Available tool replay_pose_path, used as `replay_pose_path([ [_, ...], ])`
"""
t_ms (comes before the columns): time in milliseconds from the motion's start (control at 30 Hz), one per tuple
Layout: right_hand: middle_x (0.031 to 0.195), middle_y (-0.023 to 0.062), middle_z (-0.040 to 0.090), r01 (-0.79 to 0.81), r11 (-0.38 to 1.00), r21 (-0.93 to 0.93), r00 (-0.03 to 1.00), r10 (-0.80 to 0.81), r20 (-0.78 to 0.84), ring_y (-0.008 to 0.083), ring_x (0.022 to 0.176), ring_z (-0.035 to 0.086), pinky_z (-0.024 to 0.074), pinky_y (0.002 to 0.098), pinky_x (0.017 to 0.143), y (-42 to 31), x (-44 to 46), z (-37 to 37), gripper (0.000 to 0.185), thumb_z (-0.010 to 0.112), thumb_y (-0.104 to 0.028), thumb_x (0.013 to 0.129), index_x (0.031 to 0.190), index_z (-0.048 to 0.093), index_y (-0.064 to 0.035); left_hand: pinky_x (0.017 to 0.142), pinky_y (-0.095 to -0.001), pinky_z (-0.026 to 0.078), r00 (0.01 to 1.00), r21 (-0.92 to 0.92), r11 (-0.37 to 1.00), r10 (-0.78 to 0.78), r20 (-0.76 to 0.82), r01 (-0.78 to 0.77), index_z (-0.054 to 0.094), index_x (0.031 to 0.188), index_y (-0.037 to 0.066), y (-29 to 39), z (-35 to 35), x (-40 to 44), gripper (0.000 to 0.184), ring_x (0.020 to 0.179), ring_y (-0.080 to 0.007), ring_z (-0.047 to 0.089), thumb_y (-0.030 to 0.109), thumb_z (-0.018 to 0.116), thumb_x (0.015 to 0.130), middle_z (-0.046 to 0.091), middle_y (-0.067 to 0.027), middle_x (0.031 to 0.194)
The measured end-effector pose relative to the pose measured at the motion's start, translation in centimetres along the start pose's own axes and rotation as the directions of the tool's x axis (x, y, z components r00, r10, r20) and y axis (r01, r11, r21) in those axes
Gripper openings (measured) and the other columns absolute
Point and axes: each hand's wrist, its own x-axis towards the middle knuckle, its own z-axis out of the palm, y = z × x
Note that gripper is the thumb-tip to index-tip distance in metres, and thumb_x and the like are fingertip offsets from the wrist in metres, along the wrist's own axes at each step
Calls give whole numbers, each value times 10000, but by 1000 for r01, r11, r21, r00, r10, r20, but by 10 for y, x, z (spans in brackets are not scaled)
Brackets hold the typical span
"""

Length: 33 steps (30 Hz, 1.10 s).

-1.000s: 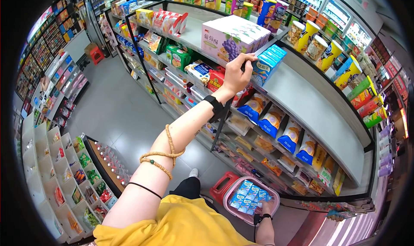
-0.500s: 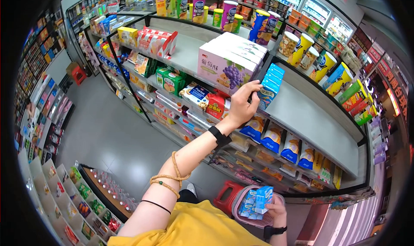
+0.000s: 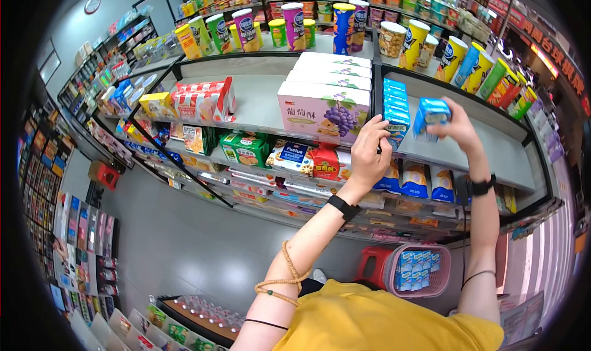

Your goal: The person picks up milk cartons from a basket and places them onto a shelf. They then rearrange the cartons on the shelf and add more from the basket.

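A row of blue drink cartons (image 3: 396,108) stands on the top shelf, right of the black divider. My left hand (image 3: 372,151) is at the front of this row, its bent fingers against the front carton. Just to the right, my right hand (image 3: 457,127) holds another blue carton (image 3: 433,113) above the shelf board (image 3: 486,157), slightly blurred. White and purple grape-print boxes (image 3: 324,108) stand left of the divider. Low down, a pink basket (image 3: 444,271) contains several more blue cartons (image 3: 415,270).
Snack canisters (image 3: 295,28) line the ledge behind the top shelf. Blue and white snack bags (image 3: 415,180) fill the shelf below. A red stool (image 3: 369,263) touches the basket's left side. Bins of small packets (image 3: 166,326) and a bottle display (image 3: 206,314) are at lower left.
My right hand has risen from the basket to the top shelf with a blue carton. My left hand remains at the carton row. The view has turned to show the shelf more squarely.
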Motion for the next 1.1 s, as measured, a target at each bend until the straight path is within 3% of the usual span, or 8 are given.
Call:
replay_pose_path([
  [167,1004,85,674,-266,897,-353,949,179,-260,194,840,703,616,353,589,45,78,-9,484,898,-78,660,1036,596,-30,985,-491,527,999,20,1000,0,35,-1,621,962,-3,2,-2,0,83,1198,-421,638,-17,579,892,700,-197,1139],
  [267,1073,97,670,-288,955,-67,941,269,-203,224,947,701,635,374,629,84,106,-20,519,895,-52,685,1105,591,-27,989,-494,522,999,17,1000,2,47,-3,616,964,-3,3,-2,0,81,1204,-429,632,-22,573,897,697,-206,1149],
  [400,1156,108,660,-281,957,74,938,290,-191,252,1043,687,649,380,694,108,127,-20,574,864,-21,750,1225,541,-28,1002,-493,512,998,14,1000,-16,68,15,610,955,-8,4,-2,2,73,1221,-433,622,-26,564,902,694,-212,1163],
  [500,1204,128,642,-247,959,141,955,265,-130,275,1103,658,629,440,800,109,137,-16,531,835,-157,841,1254,529,-24,1006,-493,508,997,27,999,-23,77,21,609,949,-13,6,-3,0,67,1227,-433,618,-24,557,907,695,-214,1165],
  [600,1261,151,617,-266,872,412,955,298,-14,299,1168,612,566,521,926,112,153,-14,552,728,-392,949,1310,507,-36,1011,-492,504,997,18,1000,-22,71,21,608,940,-18,8,-1,1,67,1235,-431,614,-21,546,915,696,-215,1172],
  [700,1262,159,602,-300,830,471,954,272,128,314,1201,577,503,577,989,107,164,-13,620,603,-564,989,1324,478,-57,1023,-490,495,997,23,999,-35,75,33,611,935,-24,8,0,1,79,1245,-431,607,-15,533,927,695,-217,1186],
  [867,1189,124,607,-273,871,408,960,220,173,280,1106,617,555,507,923,114,186,7,529,580,-555,1006,1254,501,-95,1044,-475,478,996,25,999,-41,83,39,610,944,-30,10,1,-1,106,1248,-409,613,-25,504,941,701,-214,1190],
  [1100,1252,122,605,-315,880,356,938,231,258,269,1156,603,537,532,928,102,202,24,546,579,-583,984,1260,500,-118,1046,-467,476,997,25,999,-38,74,36,607,944,-36,8,2,1,120,1248,-402,621,-35,487,943,704,-217,1191],
])
